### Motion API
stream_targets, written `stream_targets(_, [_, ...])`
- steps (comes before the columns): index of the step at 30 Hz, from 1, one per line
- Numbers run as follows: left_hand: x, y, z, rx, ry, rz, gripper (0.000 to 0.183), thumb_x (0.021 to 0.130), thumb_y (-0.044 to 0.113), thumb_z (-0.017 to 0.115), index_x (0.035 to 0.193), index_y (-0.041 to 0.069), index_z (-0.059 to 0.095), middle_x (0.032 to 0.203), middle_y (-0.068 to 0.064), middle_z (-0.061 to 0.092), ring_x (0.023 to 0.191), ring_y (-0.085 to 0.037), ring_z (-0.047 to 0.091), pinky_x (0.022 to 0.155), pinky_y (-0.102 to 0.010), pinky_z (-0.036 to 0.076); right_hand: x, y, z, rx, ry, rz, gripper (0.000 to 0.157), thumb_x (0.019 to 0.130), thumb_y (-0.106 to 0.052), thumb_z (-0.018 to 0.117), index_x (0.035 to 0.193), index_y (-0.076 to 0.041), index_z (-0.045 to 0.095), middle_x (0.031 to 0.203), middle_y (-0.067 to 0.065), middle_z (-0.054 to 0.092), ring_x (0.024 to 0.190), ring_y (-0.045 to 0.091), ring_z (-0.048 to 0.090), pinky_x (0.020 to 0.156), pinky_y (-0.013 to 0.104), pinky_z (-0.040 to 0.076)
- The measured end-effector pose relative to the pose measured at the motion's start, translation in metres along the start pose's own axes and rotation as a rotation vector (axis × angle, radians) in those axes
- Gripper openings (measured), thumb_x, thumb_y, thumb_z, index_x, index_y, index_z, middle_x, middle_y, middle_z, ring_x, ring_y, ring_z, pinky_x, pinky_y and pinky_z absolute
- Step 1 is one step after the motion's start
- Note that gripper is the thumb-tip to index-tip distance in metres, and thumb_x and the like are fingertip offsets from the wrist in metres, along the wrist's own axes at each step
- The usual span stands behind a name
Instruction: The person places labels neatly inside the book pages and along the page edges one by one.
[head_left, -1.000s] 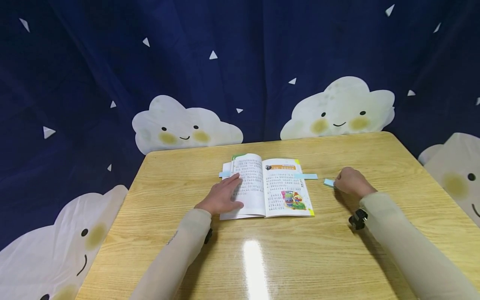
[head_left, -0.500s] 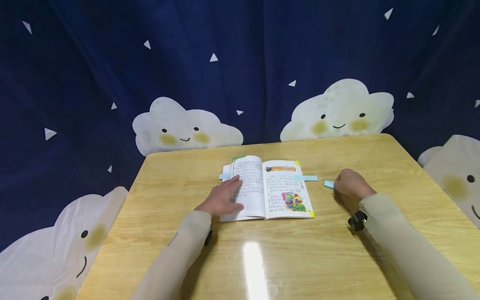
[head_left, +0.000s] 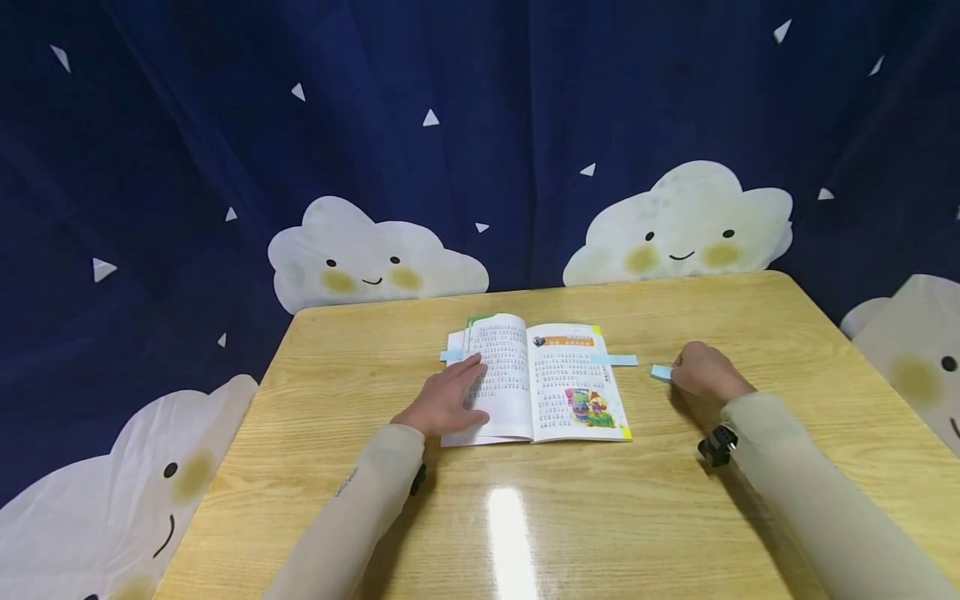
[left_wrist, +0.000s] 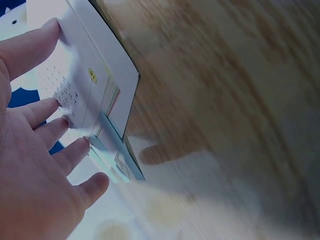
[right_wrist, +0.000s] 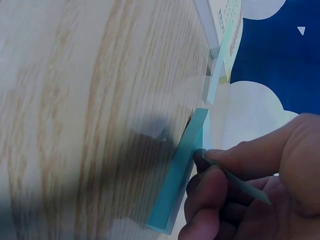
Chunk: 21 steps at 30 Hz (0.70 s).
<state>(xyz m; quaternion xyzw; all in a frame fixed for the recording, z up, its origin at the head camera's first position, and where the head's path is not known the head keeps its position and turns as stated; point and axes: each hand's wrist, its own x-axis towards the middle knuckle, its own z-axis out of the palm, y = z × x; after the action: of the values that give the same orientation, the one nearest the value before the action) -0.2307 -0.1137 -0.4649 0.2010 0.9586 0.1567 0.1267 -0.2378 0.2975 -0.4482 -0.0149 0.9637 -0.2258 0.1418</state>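
An open book [head_left: 551, 392] with printed text and a colour picture lies on the table. My left hand [head_left: 444, 397] rests on its left page, fingers spread and fairly straight, as the left wrist view also shows. A pale blue sticky strip [head_left: 617, 360] sticks out from the right page, and another blue strip [head_left: 452, 355] shows at the left edge. To the right of the book, my right hand [head_left: 703, 371] is at a pad of blue sticky notes [right_wrist: 176, 180]. Between thumb and fingers it pinches a thin sticky note [right_wrist: 250, 190]; its join to the pad is hidden.
The wooden table [head_left: 600, 508] reaches out on all sides of the book, with a bright light reflection near the front. Behind it hangs a dark blue curtain [head_left: 517, 100] with white clouds and triangles. A black device [head_left: 717, 446] sits at the right wrist.
The whole head view shifts slightly. Both hands, the book and the pad keep nearly the same places.
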Motion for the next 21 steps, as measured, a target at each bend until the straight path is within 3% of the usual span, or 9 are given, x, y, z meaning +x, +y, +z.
stream_targets(14, [0.0009, -0.0015, 0.0004, -0.002, 0.007, 0.005, 0.080, 0.089, 0.041, 0.070, 0.156, 0.019, 0.032, 0.168, 0.003, 0.019, 0.155, -0.023, 0.022, 0.122, -0.056, 0.024, 0.0013, 0.0014, 0.0026, -0.004, 0.005, -0.020, 0.029, 0.080, -0.005, 0.045, 0.055, -0.018, 0.039, 0.053, -0.007, 0.030, 0.050, 0.009, 0.028, 0.051, 0.024, 0.027])
stream_targets(21, [-0.0011, -0.0009, -0.0011, 0.000, 0.004, 0.009, 0.080, 0.089, 0.041, 0.070, 0.156, 0.018, 0.033, 0.168, 0.002, 0.019, 0.155, -0.024, 0.023, 0.122, -0.056, 0.024, -0.0001, 0.0043, 0.0048, 0.031, -0.007, 0.030, 0.026, 0.085, -0.009, 0.043, 0.060, -0.015, 0.044, 0.056, -0.005, 0.036, 0.052, 0.011, 0.034, 0.052, 0.026, 0.030])
